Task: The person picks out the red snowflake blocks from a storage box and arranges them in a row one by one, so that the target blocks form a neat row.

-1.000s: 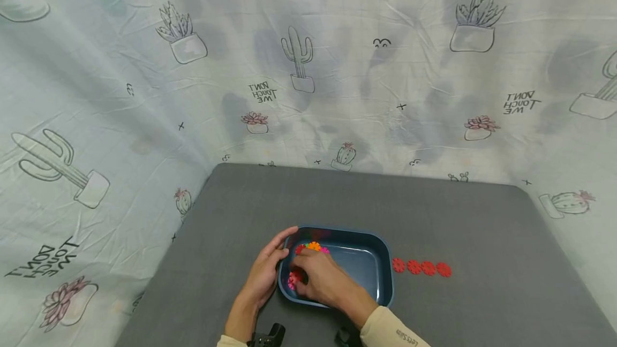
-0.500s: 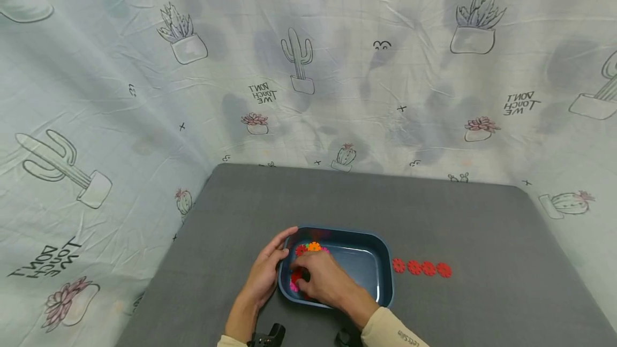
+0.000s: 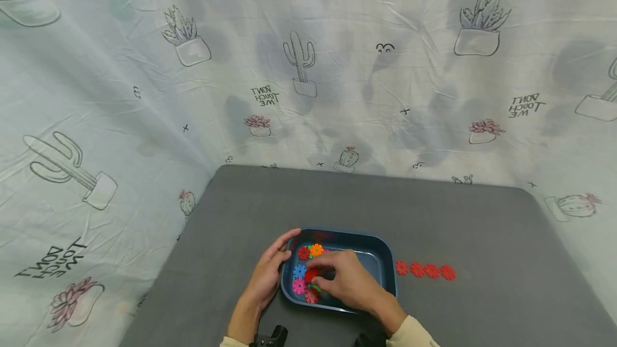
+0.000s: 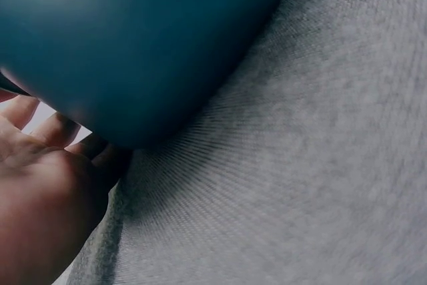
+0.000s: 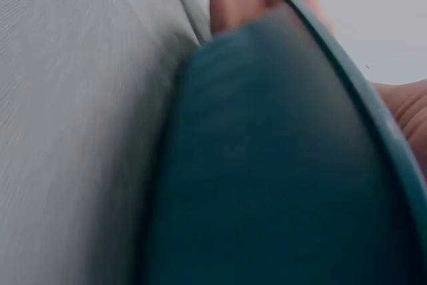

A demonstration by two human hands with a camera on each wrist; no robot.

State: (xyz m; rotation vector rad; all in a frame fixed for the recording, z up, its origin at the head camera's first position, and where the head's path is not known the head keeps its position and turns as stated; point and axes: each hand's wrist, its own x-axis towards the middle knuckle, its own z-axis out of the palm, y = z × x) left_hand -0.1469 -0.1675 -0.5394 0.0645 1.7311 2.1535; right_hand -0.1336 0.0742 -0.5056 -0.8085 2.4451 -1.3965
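The blue tray (image 3: 368, 244) stands near the front of the table, holding several small notched plastic discs at its left end. My left hand (image 3: 264, 274) holds the tray's left side, thumb at the rim and fingers along the outer wall. In the left wrist view, the left hand (image 4: 40, 191) touches the tray's outside. Inside the tray, my right hand (image 3: 354, 280) pinches a bright red notched disc (image 3: 310, 275) between thumb and forefinger. Around it lie a blue disc (image 3: 299, 271), a pink disc (image 3: 299, 286), an orange disc (image 3: 316, 250) and dark red ones.
Several red discs (image 3: 432, 271) lie in a row on the grey tabletop (image 3: 270, 197), just right of the tray. A pale cactus-print cloth (image 3: 347, 68) hangs behind the table and at its sides.
My right hand has moved slightly right within the tray, with the red disc at its fingertips, uncovering the blue and pink discs. My left hand stays at the tray's left side.
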